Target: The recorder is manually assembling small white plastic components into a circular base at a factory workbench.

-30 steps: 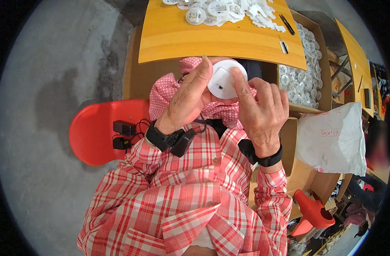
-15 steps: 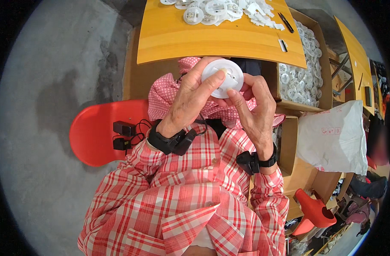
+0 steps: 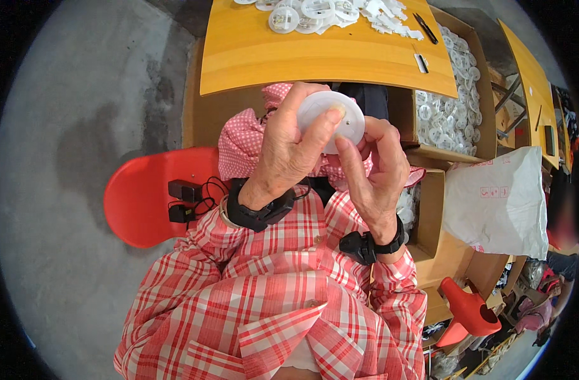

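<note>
Disc (image 3: 326,103) slightly lower (smooth plastic)

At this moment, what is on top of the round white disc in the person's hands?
On the white disc rest the thumbs of the left hand and right hand; a small dark spot shows near them. What the thumbs cover, and the disc's underside, cannot be seen.

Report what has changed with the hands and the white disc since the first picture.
The left hand's thumb, raised at the edge before, now lies across the white disc. The right hand's index finger has left the disc's face; its thumb now sits at the lower right rim. Unchanged: red chair with black adapters, pile on the table.
</note>
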{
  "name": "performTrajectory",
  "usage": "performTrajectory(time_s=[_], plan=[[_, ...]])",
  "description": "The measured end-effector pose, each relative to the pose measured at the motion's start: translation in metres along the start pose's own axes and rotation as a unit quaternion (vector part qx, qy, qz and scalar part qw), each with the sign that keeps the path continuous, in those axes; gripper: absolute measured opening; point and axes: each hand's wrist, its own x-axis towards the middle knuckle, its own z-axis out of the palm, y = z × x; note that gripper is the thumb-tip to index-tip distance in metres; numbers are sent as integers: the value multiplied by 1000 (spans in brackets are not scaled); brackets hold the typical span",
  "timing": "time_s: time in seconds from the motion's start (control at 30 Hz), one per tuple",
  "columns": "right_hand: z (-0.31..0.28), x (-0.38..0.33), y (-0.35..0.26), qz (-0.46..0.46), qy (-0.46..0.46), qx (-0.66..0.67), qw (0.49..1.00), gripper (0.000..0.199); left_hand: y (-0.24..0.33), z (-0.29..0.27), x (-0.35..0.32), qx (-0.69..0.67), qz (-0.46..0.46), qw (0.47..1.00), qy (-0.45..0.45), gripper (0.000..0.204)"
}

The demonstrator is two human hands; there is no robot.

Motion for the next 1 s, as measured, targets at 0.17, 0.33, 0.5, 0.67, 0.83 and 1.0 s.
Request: performTrajectory(time_s=[0.17, 0.33, 0.5, 0.67, 0.83, 1.0], plan=[[4, -2, 5, 37, 12, 18, 999, 19, -15, 0, 5, 62, 53, 997, 6, 31], [-1, -3, 17, 140, -8, 116, 983, 17, 0, -4, 0, -91, -137, 984, -71, 35], [1, -3, 19, 172, -15, 168, 971, 22, 3, -4, 3, -79, -147, 985, -50, 39], [1, -1, 16, 178, -23, 173, 968, 25, 0, 1, 3, -31, -107, 993, -27, 33], [1, -1, 18, 149, -29, 155, 976, 25, 0, 0, 3, -25, -103, 994, -24, 31], [1, -1, 19, 115, -34, 148, 982, 25, -4, -2, 2, -50, -83, 995, -30, 28]])
